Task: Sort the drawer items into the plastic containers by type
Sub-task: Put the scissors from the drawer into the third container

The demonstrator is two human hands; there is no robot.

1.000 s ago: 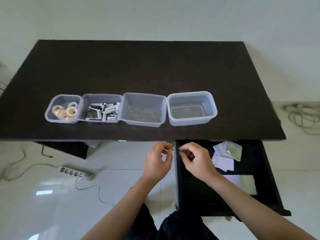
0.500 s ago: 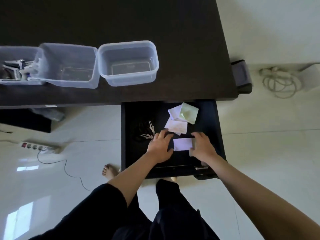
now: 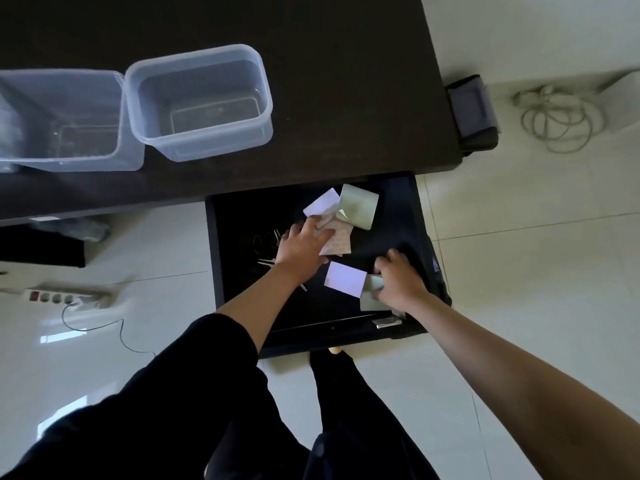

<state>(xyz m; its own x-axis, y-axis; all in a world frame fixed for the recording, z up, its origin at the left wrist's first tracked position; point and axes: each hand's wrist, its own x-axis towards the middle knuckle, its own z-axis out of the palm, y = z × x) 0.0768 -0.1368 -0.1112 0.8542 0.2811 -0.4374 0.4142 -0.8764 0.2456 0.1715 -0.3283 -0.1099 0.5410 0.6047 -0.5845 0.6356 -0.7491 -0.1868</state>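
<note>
The open dark drawer (image 3: 239, 216) under the table edge holds loose paper notes. My left hand (image 3: 303, 247) lies with fingers stretched onto a written pinkish note (image 3: 337, 242); a white note (image 3: 320, 202) and a pale green note (image 3: 358, 206) lie beyond it. My right hand (image 3: 398, 282) curls its fingers on a greenish note (image 3: 369, 301) near the drawer front, beside a white note (image 3: 346, 278). Small metal pieces (image 3: 266, 262) and dark scissors (image 3: 261, 241) lie left of my left hand. Two clear plastic containers (image 3: 202, 147) (image 3: 69, 164) stand empty on the table.
The dark table (image 3: 346, 81) ends just right of the drawer. A grey padded object (image 3: 472, 109) leans at the table's right side, with a coiled cable (image 3: 557, 123) on the tiled floor. A power strip (image 3: 65, 296) lies at left. My dark-clothed legs stand before the drawer.
The view has swung down from the table to the drawer. My left hand moved forward onto the upper pile of notes. My right hand curled onto a greenish note by the drawer front.
</note>
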